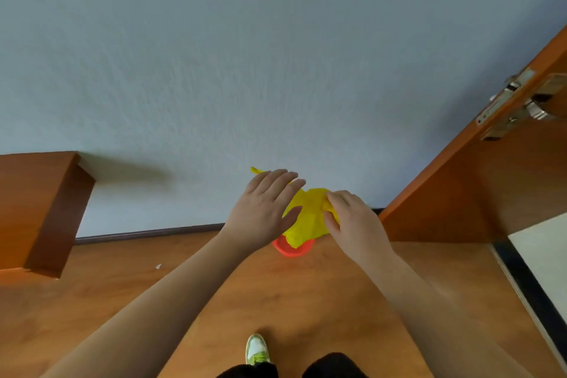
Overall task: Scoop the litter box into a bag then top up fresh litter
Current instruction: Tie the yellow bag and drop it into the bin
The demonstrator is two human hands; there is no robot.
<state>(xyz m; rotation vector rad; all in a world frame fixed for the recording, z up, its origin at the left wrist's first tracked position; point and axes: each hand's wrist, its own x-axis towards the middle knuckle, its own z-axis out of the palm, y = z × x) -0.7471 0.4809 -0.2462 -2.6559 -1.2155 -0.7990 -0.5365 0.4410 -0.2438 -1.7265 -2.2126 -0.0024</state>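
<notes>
A crumpled yellow plastic bag [306, 218] hangs in front of me above the floor. My right hand [352, 218] pinches its right edge. My left hand [267, 206] is spread flat with fingers apart, resting against the bag's left side; a yellow corner sticks out past its fingertips. Under the bag a small red round object [291, 250] lies on the wooden floor, mostly hidden by the bag. No litter box or scoop is in view.
A pale wall fills the far side, with a dark skirting board [147, 233] along its foot. An open wooden door [460, 181] with metal latch [506, 101] stands at right. A wooden furniture piece [40, 209] is at left. My shoe [257, 348] is below.
</notes>
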